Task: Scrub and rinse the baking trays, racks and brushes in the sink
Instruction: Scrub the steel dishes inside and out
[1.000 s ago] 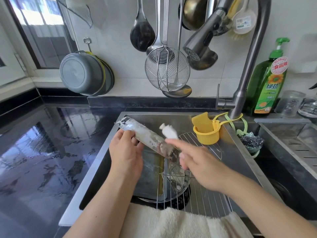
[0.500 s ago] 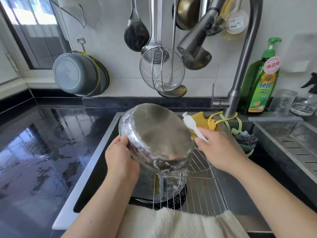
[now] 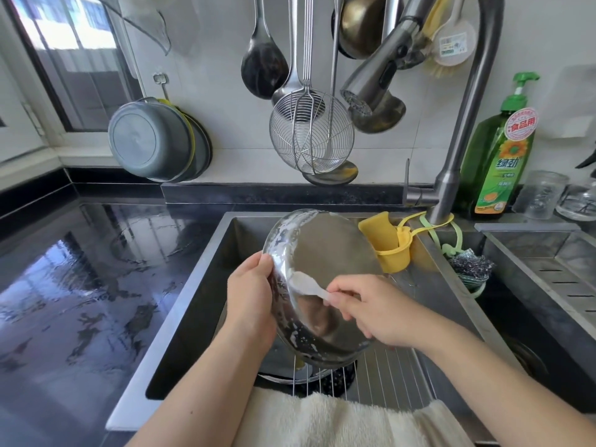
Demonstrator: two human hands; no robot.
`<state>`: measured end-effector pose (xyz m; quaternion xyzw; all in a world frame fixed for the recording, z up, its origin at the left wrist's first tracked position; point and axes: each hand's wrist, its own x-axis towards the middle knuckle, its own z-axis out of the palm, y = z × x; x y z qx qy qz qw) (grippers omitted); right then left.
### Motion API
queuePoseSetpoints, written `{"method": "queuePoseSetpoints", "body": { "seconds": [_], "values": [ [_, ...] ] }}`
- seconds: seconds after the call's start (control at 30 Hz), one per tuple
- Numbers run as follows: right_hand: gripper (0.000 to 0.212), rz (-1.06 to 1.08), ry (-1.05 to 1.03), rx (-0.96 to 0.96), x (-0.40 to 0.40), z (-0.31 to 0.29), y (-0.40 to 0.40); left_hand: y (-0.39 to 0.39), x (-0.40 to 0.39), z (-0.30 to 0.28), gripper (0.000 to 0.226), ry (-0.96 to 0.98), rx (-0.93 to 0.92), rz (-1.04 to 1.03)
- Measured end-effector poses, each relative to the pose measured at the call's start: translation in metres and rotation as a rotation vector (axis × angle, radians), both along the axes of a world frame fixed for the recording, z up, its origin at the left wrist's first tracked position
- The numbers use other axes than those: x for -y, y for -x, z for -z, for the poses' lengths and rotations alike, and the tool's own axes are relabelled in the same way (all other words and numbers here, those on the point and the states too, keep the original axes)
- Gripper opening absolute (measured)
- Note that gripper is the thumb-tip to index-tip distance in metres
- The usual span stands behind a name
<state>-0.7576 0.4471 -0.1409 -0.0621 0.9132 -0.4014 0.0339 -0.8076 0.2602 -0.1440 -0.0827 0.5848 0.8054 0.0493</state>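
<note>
A round steel baking tray (image 3: 325, 253), its rim flecked with white foam, is tilted up over the sink (image 3: 206, 285) with its underside facing me. My left hand (image 3: 250, 298) grips the tray's left rim. My right hand (image 3: 377, 308) pinches the handle of a small white brush (image 3: 304, 283), whose head presses on the tray's underside near the left rim. Under the tray a wire rack (image 3: 383, 379) lies in the sink, partly hidden, along with another metal piece I cannot make out.
A yellow holder with a sponge (image 3: 392, 246) hangs off the faucet (image 3: 451, 175); steel wool (image 3: 472, 264) sits right of it. Green dish soap (image 3: 498, 156) stands behind. A wet black counter (image 3: 80, 285) lies left, a towel (image 3: 338, 421) on the front edge. Utensils hang above.
The tray turned from edge-on to underside facing me and sank a little. My right hand brought the brush from the tray's upper right down onto its underside near the left rim.
</note>
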Motion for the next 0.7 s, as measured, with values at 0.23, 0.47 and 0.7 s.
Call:
{"method": "queuePoseSetpoints", "body": {
  "seconds": [0.23,0.47,0.7],
  "values": [
    [0.032,0.216,-0.178,-0.205,-0.003,-0.004,0.018,-0.002,0.0,-0.003,0.028,-0.014,-0.058,-0.024],
    [0.034,0.324,-0.247,-0.319,0.007,-0.013,0.019,-0.003,-0.003,-0.003,0.026,-0.007,-0.069,0.015],
    [0.039,0.336,-0.292,-0.338,0.006,-0.013,0.013,-0.005,-0.004,-0.004,0.029,0.004,-0.105,0.021]
  ]
}}
